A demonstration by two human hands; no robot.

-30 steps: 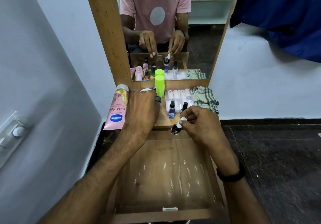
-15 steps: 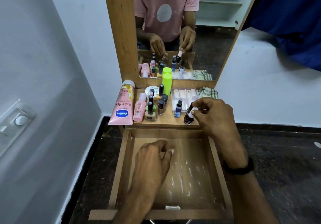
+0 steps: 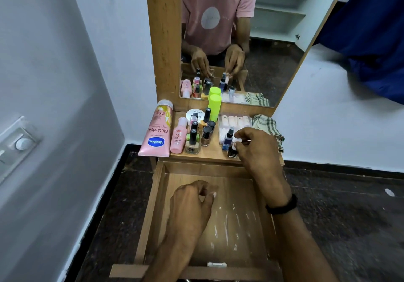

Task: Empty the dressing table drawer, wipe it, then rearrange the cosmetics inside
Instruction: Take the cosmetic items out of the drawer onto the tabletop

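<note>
The wooden drawer (image 3: 157,196) is pulled out below the dressing table top; white smears mark its bare bottom. My left hand (image 3: 192,203) hovers inside it, fingers loosely curled, holding nothing visible. My right hand (image 3: 255,148) pinches the white cap of a small dark nail polish bottle (image 3: 232,151) standing at the top's front edge. On the top stand a pink Vaseline tube (image 3: 155,135), a pink bottle (image 3: 179,138), several nail polish bottles (image 3: 197,135), a neon green bottle (image 3: 214,108), a blue spray bottle (image 3: 227,138) and a white packet (image 3: 235,122).
A checked cloth (image 3: 267,126) lies at the top's right end. The mirror (image 3: 273,41) reflects a person in a pink shirt. White walls close in left and behind; a wall switch (image 3: 18,145) sits at left. Dark floor surrounds the table; blue fabric (image 3: 371,30) hangs upper right.
My left hand left the table top and came down into the drawer. My right hand carried the small dark bottle to the top's front right edge and set it upright.
</note>
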